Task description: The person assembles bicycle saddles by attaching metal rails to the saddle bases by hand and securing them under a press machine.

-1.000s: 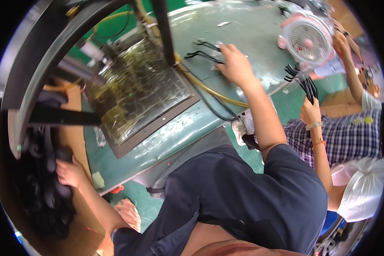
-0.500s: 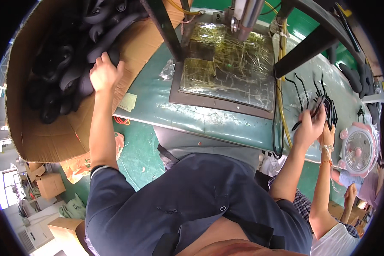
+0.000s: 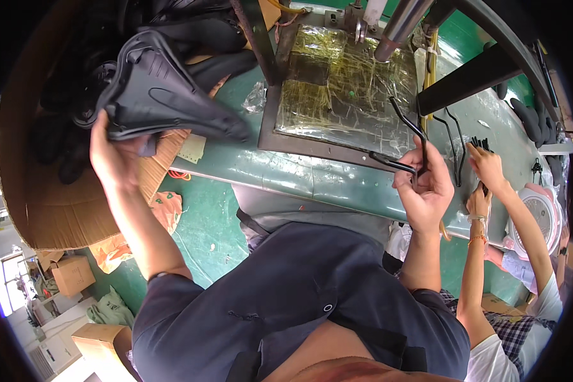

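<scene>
Cardboard forms a big open box [image 3: 51,210] at the person's left, and black saddles [image 3: 57,121] are heaped inside it, dark and hard to tell apart. Above the box, the left hand [image 3: 111,153] grips one saddle [image 3: 165,95] by its wide rear end, fingers curled round the edge, with the narrow nose pointing right toward the bench [image 3: 312,178]. This saddle is black, smooth and moulded, with a shallow groove down its middle. The right hand [image 3: 423,191] is closed round a bent black wire rail [image 3: 404,149], held over the bench's near edge just in front of the press plate [image 3: 347,95], which is covered in crinkled clear film. More rails [image 3: 455,146] lie on the bench to the right, where another person's hands [image 3: 487,169] are gathered on a bunch of them. A pink fan [image 3: 541,213] sits beyond those hands.
</scene>
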The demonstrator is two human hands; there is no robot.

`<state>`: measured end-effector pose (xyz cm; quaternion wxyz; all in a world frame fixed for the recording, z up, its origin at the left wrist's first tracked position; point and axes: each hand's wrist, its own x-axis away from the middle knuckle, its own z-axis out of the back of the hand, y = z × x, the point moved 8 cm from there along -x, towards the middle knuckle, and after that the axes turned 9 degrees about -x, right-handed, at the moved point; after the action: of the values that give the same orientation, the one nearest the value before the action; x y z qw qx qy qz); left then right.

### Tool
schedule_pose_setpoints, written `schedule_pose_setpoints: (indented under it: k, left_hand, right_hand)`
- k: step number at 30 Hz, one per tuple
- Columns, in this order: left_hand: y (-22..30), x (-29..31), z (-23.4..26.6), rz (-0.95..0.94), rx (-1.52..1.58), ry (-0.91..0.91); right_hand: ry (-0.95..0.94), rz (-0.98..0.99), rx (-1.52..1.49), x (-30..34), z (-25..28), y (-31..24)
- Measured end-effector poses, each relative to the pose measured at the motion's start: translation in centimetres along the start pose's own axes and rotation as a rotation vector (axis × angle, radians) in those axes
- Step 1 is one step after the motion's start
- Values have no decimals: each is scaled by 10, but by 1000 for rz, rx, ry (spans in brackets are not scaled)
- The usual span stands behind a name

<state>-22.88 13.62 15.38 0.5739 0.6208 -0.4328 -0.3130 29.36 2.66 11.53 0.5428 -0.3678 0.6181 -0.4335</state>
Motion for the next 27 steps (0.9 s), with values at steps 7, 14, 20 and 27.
schedule_pose_setpoints:
  k: [7, 14, 20, 27]
  left_hand:
    - [-196, 156, -93, 645, 437, -269]
    - [-107, 109, -115, -573, -971, -248]
    - [-111, 80, -182, -767, -631, -470]
    - [-107, 87, -205, -942, -512, -481]
  right_hand:
    - [-98, -92, 179, -12, -24, 4]
    - [-191, 132, 318, -20, -45, -1]
    - [-322, 202, 354, -23, -72, 5]
    - [-310, 228, 484, -7, -55, 20]
